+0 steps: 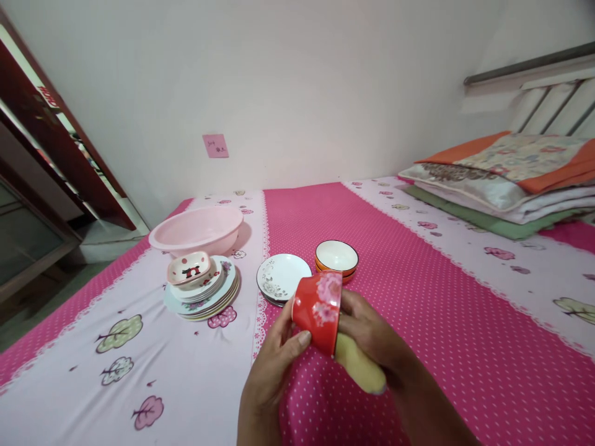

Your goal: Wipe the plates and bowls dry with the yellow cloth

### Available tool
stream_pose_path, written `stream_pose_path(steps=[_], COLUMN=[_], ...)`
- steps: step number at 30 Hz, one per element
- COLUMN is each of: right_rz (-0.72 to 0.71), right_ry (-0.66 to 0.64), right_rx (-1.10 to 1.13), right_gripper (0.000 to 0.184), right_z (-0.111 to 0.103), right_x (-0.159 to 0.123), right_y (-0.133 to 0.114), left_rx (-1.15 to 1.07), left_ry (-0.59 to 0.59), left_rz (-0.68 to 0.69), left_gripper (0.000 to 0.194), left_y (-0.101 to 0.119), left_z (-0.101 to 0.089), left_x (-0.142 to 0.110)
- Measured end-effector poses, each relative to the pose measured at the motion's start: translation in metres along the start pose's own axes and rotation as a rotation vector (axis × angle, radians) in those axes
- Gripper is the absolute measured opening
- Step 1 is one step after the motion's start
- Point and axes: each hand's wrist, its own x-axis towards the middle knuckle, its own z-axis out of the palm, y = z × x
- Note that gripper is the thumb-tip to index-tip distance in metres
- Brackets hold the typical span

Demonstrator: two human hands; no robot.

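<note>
A red bowl [313,313] with pink flowers is tipped on its side above the bed, its opening turned to the right. My left hand [279,350] grips it from the left, thumb near the underside. My right hand [369,325] reaches into the bowl's mouth with its fingers closed on a yellow cloth [360,365], which hangs out below the rim. The fingertips inside the bowl are hidden. Just beyond the hands are a short stack of white plates [283,275] with a grey flower pattern and a stack of orange bowls [337,257], white inside.
Left of the hands stand stacked plates [202,303] topped by a small rectangular dish [188,268]. A pink basin [198,229] sits behind them. Folded bedding [506,173] lies at the right. The patterned bedsheet [446,334] meets a white wall bearing a pink note [215,146].
</note>
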Motion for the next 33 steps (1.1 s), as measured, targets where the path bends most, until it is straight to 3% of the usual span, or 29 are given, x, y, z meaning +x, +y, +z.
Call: stream_pose_path(steps=[4, 7, 11, 15, 17, 19, 21, 24, 28, 30, 33], right_rz=[0.077, 0.096, 0.013, -0.255, -0.288, -0.226, -0.146, -0.075, -0.002, 0.021, -0.028], right_ry=[0.061, -0.022, -0.155, -0.108, -0.066, -0.049, -0.033, -0.038, -0.072, -0.091, -0.128], right_rx=[0.313, 0.319, -0.015, -0.532, -0.625, -0.559, -0.395, -0.092, 0.252, 0.291, 0.078], right_gripper=[0.028, 0.022, 0.006, 0.017, 0.021, 0.021, 0.023, 0.037, 0.045, 0.041, 0.027], right_z=[0.013, 0.023, 0.026, 0.024, 0.021, 0.015, 0.007, -0.005, -0.001, 0.008, 0.023], right_x=[-0.002, -0.004, -0.007, -0.002, 0.001, 0.002, 0.002, -0.001, -0.004, -0.006, -0.008], right_y=[-0.002, 0.002, 0.004, 0.006, 0.007, 0.007, 0.003, -0.003, -0.003, -0.001, 0.000], left_rx=[0.001, -0.118, -0.147, -0.147, -0.163, -0.161, -0.095, 0.050, 0.023, -0.074, -0.179], left_ry=[0.041, 0.070, 0.111, 0.232, 0.294, 0.277, 0.173, 0.009, 0.025, 0.052, 0.096], left_rz=[0.052, 0.118, 0.118, 0.044, 0.017, -0.021, -0.071, -0.088, 0.036, 0.087, 0.130], left_gripper=[0.085, 0.089, 0.069, 0.046, 0.042, 0.038, 0.038, 0.055, 0.073, 0.067, 0.044], left_y=[-0.011, -0.017, -0.016, -0.016, -0.014, -0.008, -0.001, 0.005, -0.003, -0.009, -0.014], left_z=[0.000, 0.002, 0.004, 0.009, 0.010, 0.010, 0.009, 0.007, 0.009, 0.008, 0.004], left_x=[0.004, 0.004, 0.003, 0.011, 0.012, 0.009, 0.004, -0.002, 0.000, 0.002, 0.002])
